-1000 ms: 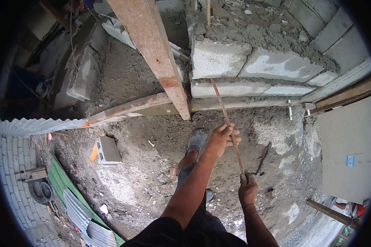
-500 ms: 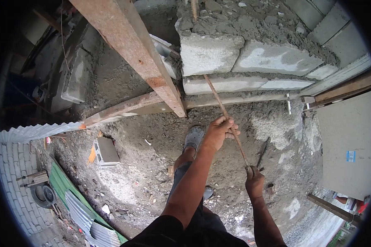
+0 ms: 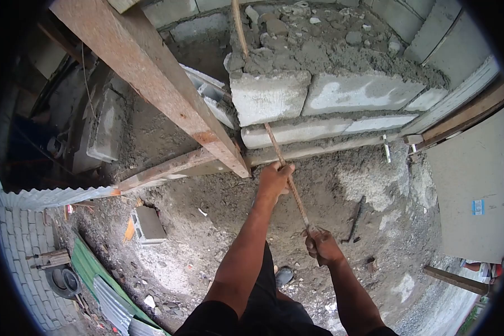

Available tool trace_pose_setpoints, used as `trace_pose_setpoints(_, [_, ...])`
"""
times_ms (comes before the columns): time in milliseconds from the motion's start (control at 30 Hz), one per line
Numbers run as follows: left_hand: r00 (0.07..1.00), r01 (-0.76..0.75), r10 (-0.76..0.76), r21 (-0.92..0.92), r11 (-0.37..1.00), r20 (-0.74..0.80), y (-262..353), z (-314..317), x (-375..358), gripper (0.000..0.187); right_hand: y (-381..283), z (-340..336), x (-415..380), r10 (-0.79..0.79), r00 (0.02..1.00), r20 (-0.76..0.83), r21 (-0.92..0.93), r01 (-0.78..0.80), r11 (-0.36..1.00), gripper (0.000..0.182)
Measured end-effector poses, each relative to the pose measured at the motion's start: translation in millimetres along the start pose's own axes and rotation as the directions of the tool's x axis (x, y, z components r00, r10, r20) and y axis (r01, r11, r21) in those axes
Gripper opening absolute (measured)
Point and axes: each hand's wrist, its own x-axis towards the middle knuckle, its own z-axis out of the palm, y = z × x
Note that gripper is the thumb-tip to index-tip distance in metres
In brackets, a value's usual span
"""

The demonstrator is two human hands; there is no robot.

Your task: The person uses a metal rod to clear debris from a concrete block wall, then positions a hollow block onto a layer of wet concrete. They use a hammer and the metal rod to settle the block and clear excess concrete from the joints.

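Observation:
A rusty steel rebar slants down from the block wall toward me. Its far end meets the wall at the joint below the upper block course. My left hand is closed around the bar's middle stretch, a short way out from the wall. Closer to my body, my right hand grips the near end of the bar in its fingers. On the soil to the right of that hand lies a dark metal bar.
A sloping timber post stands left of the wall, joined by a low wooden board. Behind my left arm sits a loose hollow block. Corrugated sheets lie lower left; a grey panel stands at right.
Both hands have shifted left with the rebar, which now stands steeper in view. My right hand has turned and come closer to the left. The camera view has tilted up toward the wall.

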Motion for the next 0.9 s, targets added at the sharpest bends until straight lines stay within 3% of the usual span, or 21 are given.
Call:
trace_pose_setpoints(33, [0.990, -0.131, 0.137, 0.195, 0.972, -0.022, -8, -10, 6, 0.036, -7, 12, 5, -0.019, 1.000, -0.002, -0.004, 0.019, 1.000, 0.031])
trace_pose_setpoints(67, [0.963, -0.243, 0.269, 0.381, 0.892, -0.017, -16, -19, 11, 0.039, -14, 21, 8, -0.162, 0.982, -0.100, -0.213, 0.138, 0.967, 0.031])
trace_pose_setpoints(100, [0.886, -0.338, 0.428, 0.383, 0.860, -0.178, -1, -25, 1, 0.044, -23, 25, 10, -0.322, 0.932, -0.165, -0.423, 0.228, 0.877, 0.032])
trace_pose_setpoints(133, [0.759, -0.422, 0.558, 0.399, 0.814, -0.335, 21, -31, -14, 0.050, -17, 17, 28, -0.475, 0.864, -0.166, -0.665, 0.258, 0.701, 0.034])
trace_pose_setpoints(167, [0.715, -0.489, 0.604, 0.365, 0.792, -0.352, 46, -38, -24, 0.059, -15, 13, 29, -0.487, 0.857, -0.165, -0.666, 0.267, 0.696, 0.034])
trace_pose_setpoints(233, [0.665, -0.561, 0.651, 0.331, 0.759, -0.365, 91, -44, -32, 0.070, -8, 5, 20, -0.671, 0.730, -0.131, -0.833, 0.285, 0.473, 0.034])
trace_pose_setpoints(300, [0.467, -0.658, 0.809, 0.472, 0.587, -0.356, 132, -50, -28, 0.095, 6, -11, -5, -0.662, 0.732, -0.160, -0.816, 0.279, 0.506, 0.035])
trace_pose_setpoints(433, [0.513, -0.603, 0.802, 0.535, 0.591, -0.308, 180, -63, -6, 0.112, 69, -76, -65, -0.560, 0.789, -0.252, -0.808, 0.147, 0.571, 0.044])
trace_pose_setpoints(500, [0.686, -0.646, 0.690, 0.243, 0.723, -0.229, 191, -67, 0, 0.120, 100, -106, -108, -0.517, 0.817, -0.255, -0.844, 0.073, 0.532, 0.050])
trace_pose_setpoints(533, [0.709, -0.618, 0.669, 0.260, 0.742, -0.224, 195, -65, -2, 0.117, 124, -124, -126, -0.480, 0.831, -0.281, -0.849, 0.017, 0.527, 0.051])
trace_pose_setpoints(567, [0.710, -0.617, 0.668, 0.261, 0.742, -0.222, 195, -64, 2, 0.117, 143, -138, -138, -0.443, 0.842, -0.308, -0.853, -0.038, 0.521, 0.051])
trace_pose_setpoints(633, [0.694, -0.705, 0.698, 0.031, 0.709, -0.177, 189, -62, 9, 0.113, 167, -148, -152, -0.381, 0.847, -0.371, -0.834, -0.124, 0.537, 0.051])
trace_pose_setpoints(700, [0.684, -0.714, 0.706, 0.030, 0.700, -0.184, 187, -60, 11, 0.112, 176, -167, -144, -0.330, 0.841, -0.428, -0.813, -0.199, 0.547, 0.050])
trace_pose_setpoints(767, [0.669, -0.727, 0.717, 0.034, 0.686, -0.196, 186, -61, 14, 0.111, 176, -189, -118, -0.328, 0.848, -0.415, -0.892, -0.308, 0.332, 0.048])
trace_pose_setpoints(800, [0.659, -0.729, 0.724, 0.065, 0.682, -0.203, 186, -61, 16, 0.111, 143, -190, -104, -0.374, 0.887, -0.270, -0.927, -0.134, 0.351, 0.039])
trace_pose_setpoints(833, [0.651, -0.728, 0.729, 0.095, 0.678, -0.212, 185, -62, 18, 0.111, 121, -207, -78, -0.564, 0.821, -0.090, -0.991, -0.020, 0.129, 0.050])
trace_pose_setpoints(867, [0.650, -0.729, 0.729, 0.093, 0.678, -0.215, 185, -62, 17, 0.111, 54, -191, -54, -0.585, 0.806, -0.090, -0.976, 0.045, 0.212, 0.056])
trace_pose_setpoints(900, [0.657, -0.719, 0.721, 0.105, 0.688, -0.221, 186, -61, 15, 0.111, -27, -146, -40, -0.699, 0.711, -0.069, -0.988, 0.050, 0.149, 0.052])
